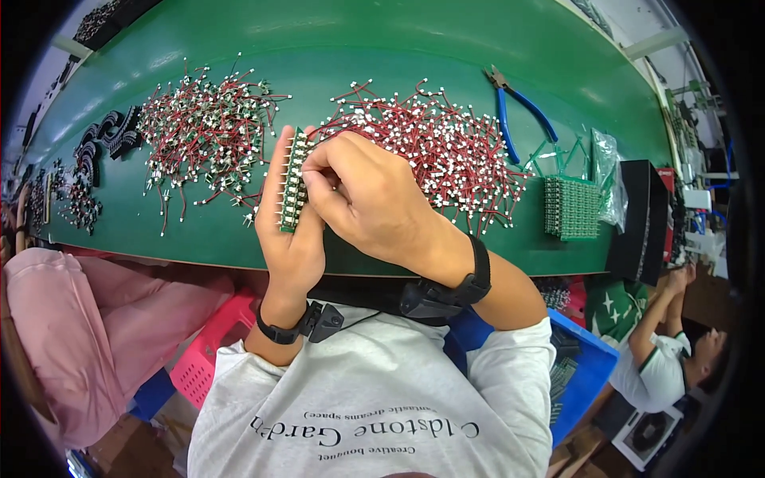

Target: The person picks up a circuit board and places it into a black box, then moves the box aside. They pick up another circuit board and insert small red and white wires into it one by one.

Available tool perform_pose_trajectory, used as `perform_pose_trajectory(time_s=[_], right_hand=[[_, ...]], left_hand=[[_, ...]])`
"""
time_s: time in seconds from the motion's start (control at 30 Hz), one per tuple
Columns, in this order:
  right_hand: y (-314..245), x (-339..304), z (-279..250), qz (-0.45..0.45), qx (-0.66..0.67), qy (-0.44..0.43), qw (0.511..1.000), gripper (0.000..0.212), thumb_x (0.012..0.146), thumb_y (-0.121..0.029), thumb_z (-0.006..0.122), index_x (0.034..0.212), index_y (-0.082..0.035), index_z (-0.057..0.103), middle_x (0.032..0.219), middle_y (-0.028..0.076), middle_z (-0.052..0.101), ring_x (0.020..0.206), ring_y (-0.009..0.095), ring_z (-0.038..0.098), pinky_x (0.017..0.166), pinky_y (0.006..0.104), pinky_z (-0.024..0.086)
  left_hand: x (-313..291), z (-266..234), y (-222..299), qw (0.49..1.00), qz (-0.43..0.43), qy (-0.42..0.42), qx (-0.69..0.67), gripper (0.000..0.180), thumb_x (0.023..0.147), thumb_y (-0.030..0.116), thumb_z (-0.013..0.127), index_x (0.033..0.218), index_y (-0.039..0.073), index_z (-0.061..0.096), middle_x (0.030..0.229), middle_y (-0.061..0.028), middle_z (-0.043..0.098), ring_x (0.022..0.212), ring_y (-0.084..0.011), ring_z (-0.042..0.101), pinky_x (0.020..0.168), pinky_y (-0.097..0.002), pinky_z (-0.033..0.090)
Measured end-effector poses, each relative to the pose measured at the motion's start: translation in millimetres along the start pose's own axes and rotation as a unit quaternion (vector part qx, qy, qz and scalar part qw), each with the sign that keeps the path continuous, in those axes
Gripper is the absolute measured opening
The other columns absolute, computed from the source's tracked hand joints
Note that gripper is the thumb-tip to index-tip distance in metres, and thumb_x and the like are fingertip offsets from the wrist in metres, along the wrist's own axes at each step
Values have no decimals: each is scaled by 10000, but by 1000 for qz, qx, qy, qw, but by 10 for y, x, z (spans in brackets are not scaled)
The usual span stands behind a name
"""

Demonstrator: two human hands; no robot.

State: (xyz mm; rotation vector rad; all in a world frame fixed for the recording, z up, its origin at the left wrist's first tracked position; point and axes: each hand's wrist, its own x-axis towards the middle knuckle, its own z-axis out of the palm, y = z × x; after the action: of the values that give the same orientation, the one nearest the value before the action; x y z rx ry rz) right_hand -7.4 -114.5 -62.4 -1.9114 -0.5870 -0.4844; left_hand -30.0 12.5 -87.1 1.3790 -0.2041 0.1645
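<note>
My left hand (292,259) holds a narrow green circuit board strip (294,185) upright along the fingers. A row of small white connectors runs down the strip, with thin pins sticking out on its left side. Over the strip's right edge my right hand (370,195) is closed in a pinch, fingertips against the connectors. What sits between those fingertips is too small and hidden to make out. Behind the right hand spreads a pile of red wires with white connectors (454,151). Left of the strip lies another pile, red wires with small green boards (209,131).
On the green table (351,56) lie blue-handled cutters (510,115), a stack of green circuit boards (571,207), a clear plastic bag (610,179) and black connector strips (107,135). A blue bin (586,358) stands at my right. Other people sit on both sides.
</note>
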Motion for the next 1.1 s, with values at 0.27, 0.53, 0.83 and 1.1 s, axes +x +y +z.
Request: perform_pose_trajectory(time_s=[0.27, 0.53, 0.83, 1.1], right_hand=[[3, -16, -10, 12, 5, 5, 1000, 108, 826, -7, 678, 893, 13, 596, 791, 114, 599, 641, 228, 627, 549, 321, 525], [-2, -55, -31, -69, -137, -23, 988, 167, 784, 36, 681, 921, 8, 591, 808, 113, 601, 650, 261, 625, 560, 345, 528], [28, -55, -4, -118, -157, -2, 980, 213, 734, 92, 646, 927, 13, 603, 801, 118, 613, 675, 270, 638, 580, 352, 536], [90, -65, 73, -115, -125, -28, 985, 204, 718, 81, 663, 903, 2, 632, 767, 113, 629, 669, 263, 650, 570, 357, 534]], left_hand=[[-11, 9, 10, 1000, -6, -11, -7, 550, 960, -81, 464, 1490, -67, 317, 1435, -198, 492, 1241, -185, 534, 1054, -312, 423], [16, -114, -53, 979, 75, -33, 185, 619, 876, -114, 493, 1474, -81, 337, 1425, -228, 501, 1284, -262, 521, 1072, -355, 395], [-17, -184, -44, 976, 77, -41, 198, 716, 751, -138, 443, 1460, -93, 350, 1398, -255, 512, 1229, -355, 550, 1039, -404, 416], [-76, -239, -8, 968, 74, -58, 232, 735, 735, -135, 438, 1462, -97, 332, 1391, -265, 508, 1232, -366, 543, 1063, -409, 396]])
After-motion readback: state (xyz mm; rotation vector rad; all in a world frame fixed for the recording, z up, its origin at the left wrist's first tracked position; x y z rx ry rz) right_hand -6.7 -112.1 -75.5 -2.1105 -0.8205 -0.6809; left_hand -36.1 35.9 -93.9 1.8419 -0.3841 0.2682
